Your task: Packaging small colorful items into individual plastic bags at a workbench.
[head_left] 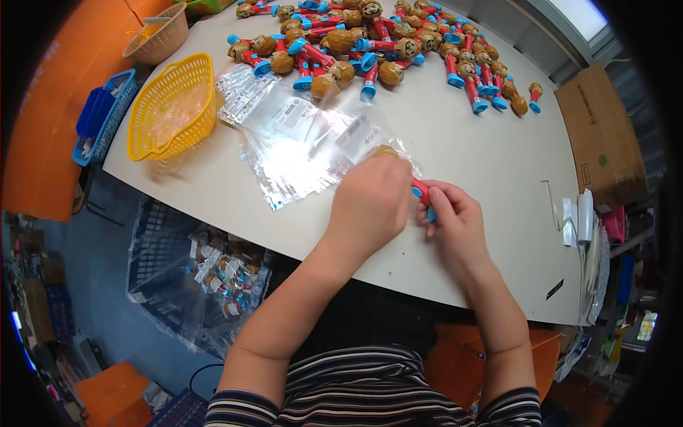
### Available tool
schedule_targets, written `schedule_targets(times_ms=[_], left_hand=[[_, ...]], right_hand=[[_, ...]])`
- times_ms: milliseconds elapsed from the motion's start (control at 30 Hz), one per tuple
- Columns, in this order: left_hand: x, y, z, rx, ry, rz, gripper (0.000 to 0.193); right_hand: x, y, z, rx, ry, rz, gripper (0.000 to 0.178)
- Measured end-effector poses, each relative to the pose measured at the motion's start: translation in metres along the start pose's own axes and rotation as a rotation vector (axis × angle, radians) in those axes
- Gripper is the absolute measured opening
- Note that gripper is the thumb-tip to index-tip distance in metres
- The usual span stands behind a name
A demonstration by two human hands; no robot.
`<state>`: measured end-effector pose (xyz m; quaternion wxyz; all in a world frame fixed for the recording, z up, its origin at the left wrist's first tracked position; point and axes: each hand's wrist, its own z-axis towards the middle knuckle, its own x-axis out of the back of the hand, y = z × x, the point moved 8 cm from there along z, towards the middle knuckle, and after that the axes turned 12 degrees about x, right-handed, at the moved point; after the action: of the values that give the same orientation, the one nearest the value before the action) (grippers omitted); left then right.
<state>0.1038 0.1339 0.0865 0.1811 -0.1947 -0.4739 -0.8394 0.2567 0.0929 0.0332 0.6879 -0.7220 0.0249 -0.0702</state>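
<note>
A red candy dispenser [422, 192] with a blue foot is between my hands above the table. My right hand [455, 217] pinches its lower end between thumb and fingers. My left hand [371, 199] is closed just left of it, at its upper end, and covers most of it. A bit of brown, likely the figure head, shows past the left knuckles. Just beyond that hand, a clear plastic bag [356, 135] with printing lies at the edge of a spread stack of flat clear bags [284, 153].
Many brown-headed dispensers [341, 43] are heaped across the far side of the table [498, 171]. A yellow basket [206, 92] stands at left, near a blue basket [128, 92]. A lined blue crate [153, 263] with bagged pieces sits below the front edge. A cardboard box [601, 135] is at right.
</note>
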Motion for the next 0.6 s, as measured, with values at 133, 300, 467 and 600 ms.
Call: schedule_targets(times_ms=[133, 300, 467, 600], left_hand=[[-0.002, 0.019, 0.002, -0.106, -0.026, 0.050, 0.010], [0.010, -0.004, -0.008, 0.055, -0.053, 0.111, 0.010], [0.020, -0.005, -0.021, 0.159, -0.062, -0.009, 0.007], [0.021, 0.012, -0.022, 0.011, -0.072, -0.035, 0.009]], right_hand=[[-0.015, -0.042, -0.010, 0.634, -0.032, -0.550, 0.024], [-0.008, 0.004, 0.003, 0.000, -0.142, 0.095, 0.031], [-0.026, -0.011, -0.010, 0.165, -0.386, -0.071, 0.042], [-0.028, -0.007, -0.004, 0.190, -0.455, -0.178, 0.041]])
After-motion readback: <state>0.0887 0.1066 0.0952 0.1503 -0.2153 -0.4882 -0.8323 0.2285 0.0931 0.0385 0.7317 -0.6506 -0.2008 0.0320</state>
